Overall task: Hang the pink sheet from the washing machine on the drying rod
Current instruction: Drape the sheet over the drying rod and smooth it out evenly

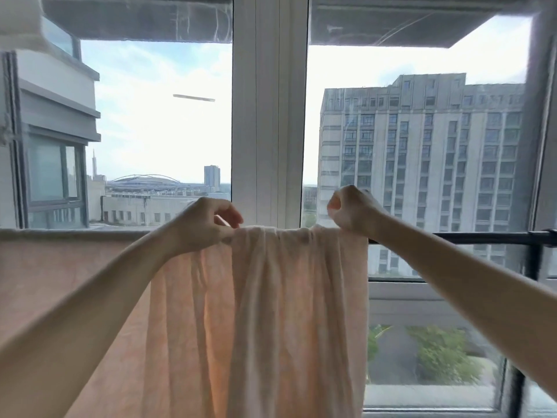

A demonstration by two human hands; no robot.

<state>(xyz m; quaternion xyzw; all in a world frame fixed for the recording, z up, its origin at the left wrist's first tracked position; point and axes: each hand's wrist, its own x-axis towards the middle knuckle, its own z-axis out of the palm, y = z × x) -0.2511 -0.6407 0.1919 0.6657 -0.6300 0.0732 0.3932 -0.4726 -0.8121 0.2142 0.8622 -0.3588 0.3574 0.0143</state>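
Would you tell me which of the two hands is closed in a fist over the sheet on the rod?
The right hand, at the sheet's right end; the left hand only pinches the fabric.

High-rise flat, enclosed laundry balcony. Big glazed window [156, 116] with a white frame post [269, 116] down the middle. A dark drying rod [452, 238] runs across at rail height, with a pink sheet [271, 312] draped over it, so a home drying spot. Outside sit a tall grey apartment block [422, 152], a domed stadium roof [144, 179] far off, and treetops [443, 354] well below. The adjoining wing's windows [51, 167] are at left.
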